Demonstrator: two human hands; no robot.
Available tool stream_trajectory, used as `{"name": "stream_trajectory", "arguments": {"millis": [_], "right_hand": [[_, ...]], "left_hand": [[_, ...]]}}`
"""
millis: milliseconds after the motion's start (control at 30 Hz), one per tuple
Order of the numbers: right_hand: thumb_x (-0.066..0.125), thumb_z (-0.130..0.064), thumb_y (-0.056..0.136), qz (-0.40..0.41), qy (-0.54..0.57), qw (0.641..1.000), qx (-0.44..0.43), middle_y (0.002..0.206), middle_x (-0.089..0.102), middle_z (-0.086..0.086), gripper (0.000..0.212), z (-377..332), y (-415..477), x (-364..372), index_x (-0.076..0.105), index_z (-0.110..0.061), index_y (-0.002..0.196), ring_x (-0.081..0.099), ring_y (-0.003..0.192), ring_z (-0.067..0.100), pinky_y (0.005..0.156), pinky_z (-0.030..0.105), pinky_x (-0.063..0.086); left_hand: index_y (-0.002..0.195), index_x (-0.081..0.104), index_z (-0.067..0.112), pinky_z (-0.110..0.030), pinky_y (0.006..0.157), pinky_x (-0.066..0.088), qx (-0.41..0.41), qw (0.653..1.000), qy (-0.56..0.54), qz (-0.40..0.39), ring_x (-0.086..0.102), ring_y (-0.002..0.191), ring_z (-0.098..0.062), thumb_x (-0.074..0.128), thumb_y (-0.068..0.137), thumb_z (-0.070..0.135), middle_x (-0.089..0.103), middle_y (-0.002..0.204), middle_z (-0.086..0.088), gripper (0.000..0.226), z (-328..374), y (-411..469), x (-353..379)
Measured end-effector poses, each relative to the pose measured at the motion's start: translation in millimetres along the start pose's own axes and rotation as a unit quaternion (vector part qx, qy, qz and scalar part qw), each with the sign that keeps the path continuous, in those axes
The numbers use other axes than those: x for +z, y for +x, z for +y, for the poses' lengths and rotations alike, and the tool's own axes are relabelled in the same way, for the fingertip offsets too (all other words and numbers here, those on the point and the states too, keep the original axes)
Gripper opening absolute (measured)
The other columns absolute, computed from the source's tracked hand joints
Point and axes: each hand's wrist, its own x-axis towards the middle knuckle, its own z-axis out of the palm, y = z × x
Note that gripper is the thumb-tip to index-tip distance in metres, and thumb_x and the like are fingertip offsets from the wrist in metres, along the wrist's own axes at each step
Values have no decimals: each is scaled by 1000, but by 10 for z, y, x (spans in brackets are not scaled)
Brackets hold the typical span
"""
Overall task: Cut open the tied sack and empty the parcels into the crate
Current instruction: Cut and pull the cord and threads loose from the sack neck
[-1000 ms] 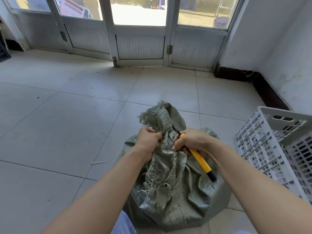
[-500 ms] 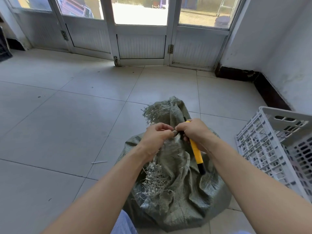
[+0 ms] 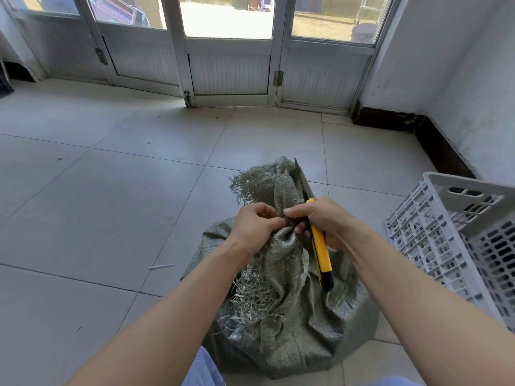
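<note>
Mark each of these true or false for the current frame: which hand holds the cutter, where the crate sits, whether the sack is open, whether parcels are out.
1. The right hand holds the yellow cutter. True.
2. The white crate stands to the left of the sack. False: it stands to the right of the green sack.
3. The left hand pinches the sack's gathered neck. True.
4. Parcels lie spilled on the floor. False: no parcels are visible; the sack's neck is bunched shut.
5. The cutter lies on the tiled floor. False: it is gripped at the sack's neck.
</note>
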Motion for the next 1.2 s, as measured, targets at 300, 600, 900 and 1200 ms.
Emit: {"name": "stream_trajectory", "arguments": {"millis": [300,600,900,1200], "right_hand": [[72,-4,79,10,-21,1000,0,62,55,5,19,-9,-23,12,55,-12,75,49,46,11,42,21,38],[67,8,77,22,-30,999,-27,60,58,9,15,-31,-45,10,61,-6,74,53,47,14,41,19,43],[64,8,79,29,-25,999,-19,57,56,6,17,-31,-27,16,64,-7,69,49,40,9,39,18,39],[72,-14,82,37,-56,996,-64,65,53,7,17,-15,-37,19,57,-7,84,47,41,9,39,18,39]], "left_hand": [[77,53,14,-32,61,41,-18,998,-36,43,48,64,-18,71,81,9,53,70,-5,19,-15,29,-18],[70,62,11,-15,40,37,-47,998,-29,-9,51,42,-4,69,83,7,58,58,-1,15,81,-9,-45],[70,61,13,-25,55,41,-75,994,-74,26,51,57,-15,53,92,6,57,63,-3,25,70,6,3],[77,60,12,-34,67,52,-40,995,-81,43,59,68,-20,63,83,-3,62,74,-6,17,97,-13,-49]]}}
